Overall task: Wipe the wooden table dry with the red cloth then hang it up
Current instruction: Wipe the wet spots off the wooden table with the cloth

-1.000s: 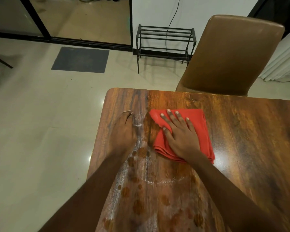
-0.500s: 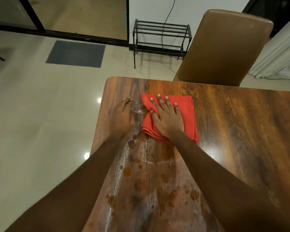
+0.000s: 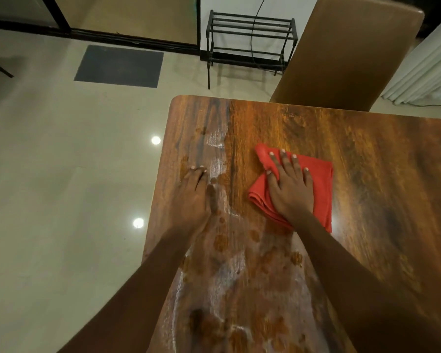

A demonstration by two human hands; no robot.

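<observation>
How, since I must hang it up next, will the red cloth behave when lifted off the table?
Probably floppy: the red cloth lies in soft folded layers, one corner bunched at the right hand, so it should droop and unfold when lifted. Likely light, though maybe damp and clingy, given the water on the table.

red cloth (image 3: 321, 179): middle hidden under right hand (image 3: 290, 192) | wooden table (image 3: 379, 161): cut off right, bottom

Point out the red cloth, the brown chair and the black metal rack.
red cloth (image 3: 322, 200), head view, bare right part
brown chair (image 3: 354, 52), head view, backrest middle
black metal rack (image 3: 239, 20), head view, top rails
</observation>
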